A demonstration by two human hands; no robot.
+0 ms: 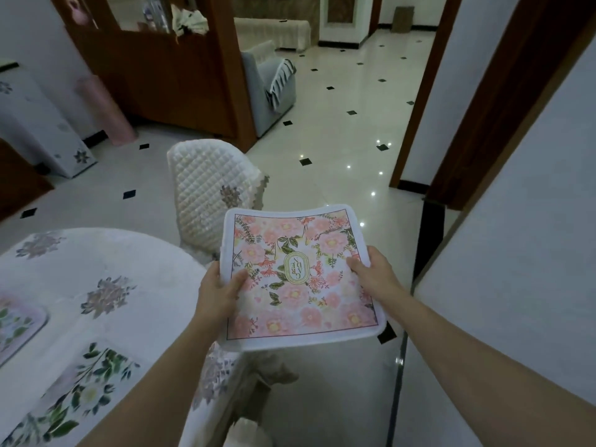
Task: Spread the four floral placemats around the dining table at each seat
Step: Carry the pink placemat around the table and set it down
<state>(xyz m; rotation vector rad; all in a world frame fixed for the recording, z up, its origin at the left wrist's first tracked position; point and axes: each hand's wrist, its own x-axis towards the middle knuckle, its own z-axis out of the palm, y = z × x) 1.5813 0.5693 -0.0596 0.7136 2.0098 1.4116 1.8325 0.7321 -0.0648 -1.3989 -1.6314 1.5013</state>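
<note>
I hold a pink floral placemat [303,285] with a white border flat in the air, off the right edge of the dining table [96,262]. My left hand [219,295] grips its left edge and my right hand [374,272] grips its right edge. On the white floral tablecloth lie two other placemats: a green-leaf one [80,391] at the near edge and a pinkish one [16,321] at the far left, partly cut off by the frame.
A chair with a white quilted cover [209,191] stands just beyond the table, left of the held mat. Another covered chair back [248,430] shows at the bottom. A wall [516,253] and door frame close in on the right; tiled floor stretches ahead.
</note>
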